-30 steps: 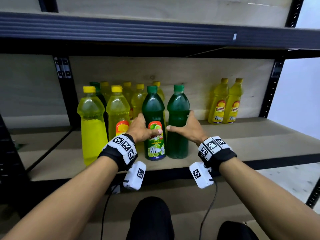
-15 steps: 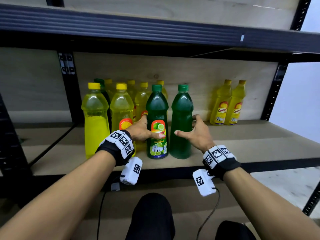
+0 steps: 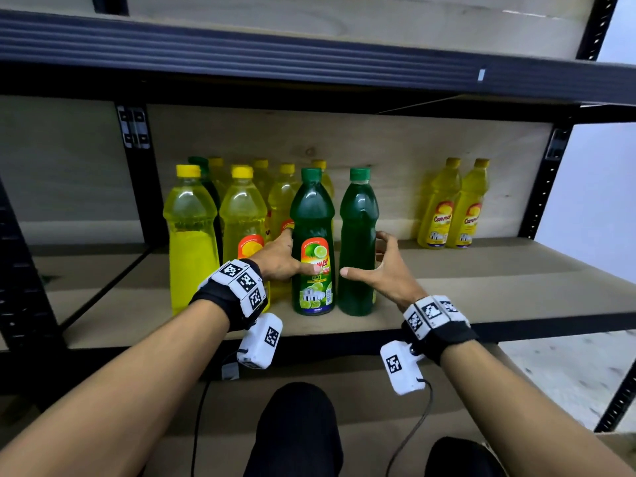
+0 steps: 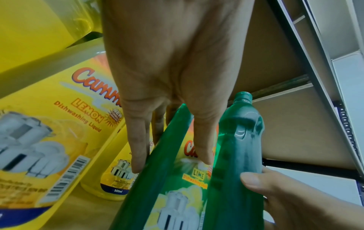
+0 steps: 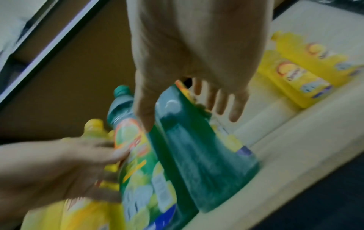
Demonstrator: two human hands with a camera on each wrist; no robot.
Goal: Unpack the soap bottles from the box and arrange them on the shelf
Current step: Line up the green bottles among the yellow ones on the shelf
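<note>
Two green soap bottles stand side by side near the front of the shelf board [image 3: 481,287]. The left green bottle [image 3: 311,215] [image 4: 167,186] [image 5: 141,171] shows a lime label. My left hand [image 3: 299,251] [image 4: 171,163] holds it, thumb on the label and fingers along its left side. The right green bottle [image 3: 358,218] [image 4: 240,140] [image 5: 206,155] stands with its label turned away. My right hand [image 3: 370,256] [image 5: 191,123] hovers open just right of it, fingers spread with a gap to the bottle.
Several yellow soap bottles [image 3: 242,218] crowd the shelf left of and behind the green ones. Another yellow pair [image 3: 451,208] stands at the back right. The dark upper shelf beam [image 3: 309,53] hangs overhead, and a black upright [image 3: 137,166] rises at the left.
My right hand has let go of the right green bottle and drawn back a little with fingers spread. My left hand stays on the lime-label bottle.
</note>
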